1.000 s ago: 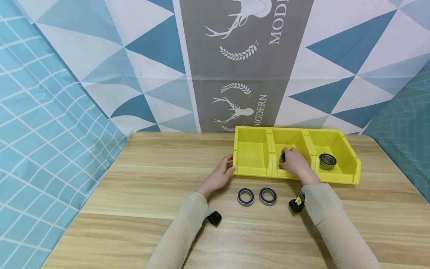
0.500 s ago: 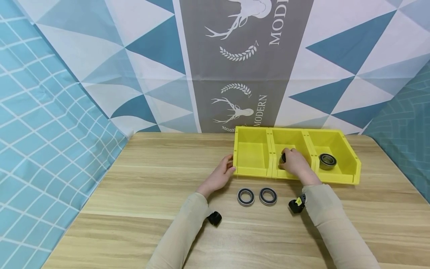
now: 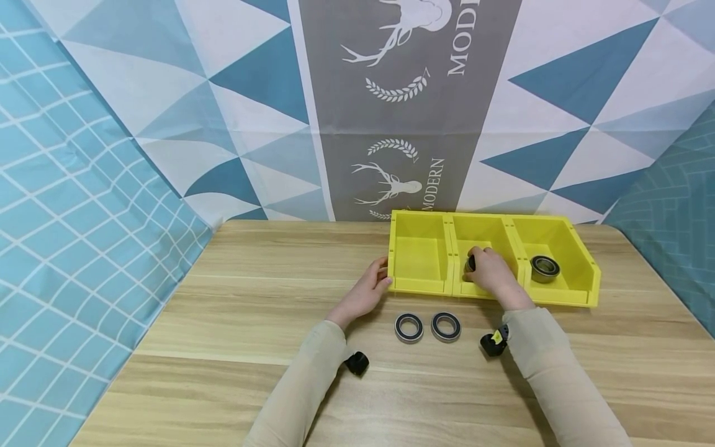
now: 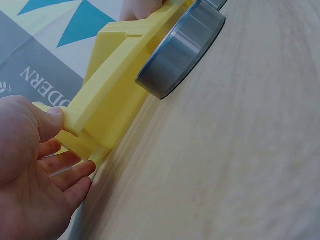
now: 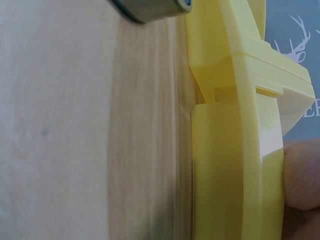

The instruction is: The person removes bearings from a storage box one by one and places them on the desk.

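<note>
A yellow three-compartment storage bin (image 3: 420, 287) stands at the back of the table. At its left end is my left hand (image 3: 365, 290); in the left wrist view the thumb (image 4: 52, 121) lies on the bin's corner and the fingers bend round its side. My right hand (image 3: 491, 269) reaches into the middle compartment and grips a dark-ringed ball bearing (image 3: 471, 263), mostly hidden by the fingers. Another bearing (image 3: 544, 267) sits in the right compartment. Two ball bearings, a left one (image 3: 409, 327) and a right one (image 3: 445, 326), lie flat on the table before the bin.
The wooden table (image 3: 223, 347) carries all of this. A patterned cloth (image 3: 262, 112) hangs behind it, and blue cloth (image 3: 72, 205) on the left. Black wrist cameras, one left (image 3: 357, 362) and one right (image 3: 494, 342), project from the sleeves.
</note>
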A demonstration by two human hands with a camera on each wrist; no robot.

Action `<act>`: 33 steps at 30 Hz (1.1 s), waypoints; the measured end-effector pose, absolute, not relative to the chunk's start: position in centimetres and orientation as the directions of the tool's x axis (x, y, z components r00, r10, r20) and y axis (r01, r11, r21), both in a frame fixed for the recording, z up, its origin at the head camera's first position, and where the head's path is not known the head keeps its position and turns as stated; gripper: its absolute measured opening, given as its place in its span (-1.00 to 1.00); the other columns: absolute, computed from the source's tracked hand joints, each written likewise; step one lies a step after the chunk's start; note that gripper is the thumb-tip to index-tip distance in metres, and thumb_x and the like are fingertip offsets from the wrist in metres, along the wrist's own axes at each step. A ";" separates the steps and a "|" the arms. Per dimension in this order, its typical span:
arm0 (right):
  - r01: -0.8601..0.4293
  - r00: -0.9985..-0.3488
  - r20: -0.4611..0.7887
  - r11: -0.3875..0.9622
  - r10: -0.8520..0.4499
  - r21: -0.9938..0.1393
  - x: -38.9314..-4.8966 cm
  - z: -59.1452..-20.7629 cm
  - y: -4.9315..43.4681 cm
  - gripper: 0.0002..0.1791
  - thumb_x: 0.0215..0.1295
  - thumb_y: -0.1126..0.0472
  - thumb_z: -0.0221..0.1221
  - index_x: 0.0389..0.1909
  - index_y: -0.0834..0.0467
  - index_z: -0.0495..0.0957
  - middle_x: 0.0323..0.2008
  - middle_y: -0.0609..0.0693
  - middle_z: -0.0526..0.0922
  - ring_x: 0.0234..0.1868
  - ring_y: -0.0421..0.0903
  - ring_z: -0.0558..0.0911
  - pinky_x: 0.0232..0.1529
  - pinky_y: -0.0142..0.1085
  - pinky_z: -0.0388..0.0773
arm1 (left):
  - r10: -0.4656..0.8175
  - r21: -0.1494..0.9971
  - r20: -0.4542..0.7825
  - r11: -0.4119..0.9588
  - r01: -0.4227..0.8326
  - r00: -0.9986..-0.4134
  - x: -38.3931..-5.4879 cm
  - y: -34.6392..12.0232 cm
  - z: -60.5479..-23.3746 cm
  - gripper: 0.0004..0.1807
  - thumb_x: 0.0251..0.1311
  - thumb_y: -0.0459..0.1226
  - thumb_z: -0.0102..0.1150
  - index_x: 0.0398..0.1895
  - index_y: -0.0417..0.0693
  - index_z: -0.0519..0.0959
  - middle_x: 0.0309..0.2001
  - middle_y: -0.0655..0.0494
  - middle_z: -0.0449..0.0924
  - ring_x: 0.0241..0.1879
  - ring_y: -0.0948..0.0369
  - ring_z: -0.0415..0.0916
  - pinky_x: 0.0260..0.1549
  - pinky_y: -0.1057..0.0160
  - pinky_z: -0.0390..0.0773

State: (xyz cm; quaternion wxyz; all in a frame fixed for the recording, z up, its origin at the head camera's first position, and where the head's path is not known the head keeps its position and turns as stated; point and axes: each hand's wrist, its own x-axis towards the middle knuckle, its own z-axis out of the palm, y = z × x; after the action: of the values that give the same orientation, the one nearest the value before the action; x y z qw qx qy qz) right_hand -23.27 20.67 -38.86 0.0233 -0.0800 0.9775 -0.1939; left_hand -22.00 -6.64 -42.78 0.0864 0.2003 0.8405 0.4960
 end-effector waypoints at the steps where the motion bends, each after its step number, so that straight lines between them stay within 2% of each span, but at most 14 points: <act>1: -0.149 -0.986 -0.012 0.912 -0.167 -0.382 -23.3 -38.9 20.7 -0.42 0.10 0.21 0.25 0.04 0.46 0.30 -0.17 0.41 0.41 -0.18 0.26 0.48 -0.17 0.05 0.47 | 0.421 0.867 0.052 0.431 0.250 -0.906 -22.0 -6.6 -42.8 -0.44 0.38 -0.26 -0.24 0.37 -0.19 -0.08 0.37 -0.10 0.01 0.29 0.07 0.17 0.25 0.18 0.21; 9: -0.154 -0.984 -0.021 0.911 -0.176 -0.382 -23.1 -38.8 20.9 -0.43 0.08 0.18 0.27 0.00 0.45 0.32 -0.20 0.38 0.43 -0.21 0.21 0.48 -0.18 0.02 0.47 | 0.440 0.875 0.082 0.398 0.276 -0.894 -21.7 -6.6 -42.6 -0.45 0.37 -0.31 -0.23 0.35 -0.26 -0.07 0.34 -0.17 0.03 0.28 0.02 0.18 0.24 0.15 0.24; 15: -0.150 -0.985 -0.023 0.909 -0.172 -0.388 -23.0 -38.7 20.9 -0.43 0.09 0.18 0.27 0.00 0.45 0.31 -0.16 0.41 0.42 -0.16 0.26 0.47 -0.15 0.05 0.46 | 0.444 0.882 0.085 0.383 0.275 -0.892 -21.6 -6.6 -42.8 -0.43 0.38 -0.30 -0.24 0.37 -0.26 -0.10 0.36 -0.19 0.00 0.29 -0.01 0.17 0.25 0.09 0.21; 23: -0.148 -0.987 -0.004 0.910 -0.162 -0.388 -22.7 -38.5 21.1 -0.39 0.11 0.20 0.25 0.07 0.46 0.27 -0.09 0.47 0.37 -0.11 0.32 0.45 -0.09 0.09 0.44 | 0.442 0.875 0.079 0.399 0.275 -0.893 -21.6 -6.5 -42.7 -0.44 0.38 -0.29 -0.24 0.36 -0.25 -0.08 0.35 -0.15 0.02 0.28 0.04 0.18 0.24 0.16 0.24; 30: -0.130 -0.991 0.021 0.908 -0.132 -0.398 -22.6 -38.2 21.1 -0.31 0.14 0.26 0.21 0.21 0.46 0.14 0.06 0.55 0.24 0.01 0.40 0.37 0.01 0.16 0.37 | 0.456 0.884 0.078 0.379 0.273 -0.887 -19.8 -6.7 -39.3 -0.45 0.36 -0.38 -0.24 0.33 -0.42 -0.09 0.33 -0.31 -0.01 0.28 -0.11 0.14 0.24 0.06 0.22; 33: -0.126 -0.992 0.038 0.904 -0.121 -0.409 -22.5 -38.3 21.1 -0.32 0.14 0.29 0.21 0.22 0.44 0.15 0.08 0.55 0.21 0.04 0.40 0.33 0.02 0.16 0.36 | 0.462 0.875 0.077 0.394 0.282 -0.884 -19.6 -6.7 -39.0 -0.45 0.37 -0.37 -0.25 0.33 -0.43 -0.10 0.34 -0.31 -0.01 0.28 -0.09 0.14 0.25 0.07 0.20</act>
State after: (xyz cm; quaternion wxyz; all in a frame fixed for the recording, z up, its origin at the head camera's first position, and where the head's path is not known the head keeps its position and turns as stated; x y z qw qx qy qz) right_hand -22.50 21.07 -38.33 -0.0060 -0.0632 0.9756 -0.2103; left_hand -19.62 -6.70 -38.99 0.0895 0.2239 0.8300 0.5029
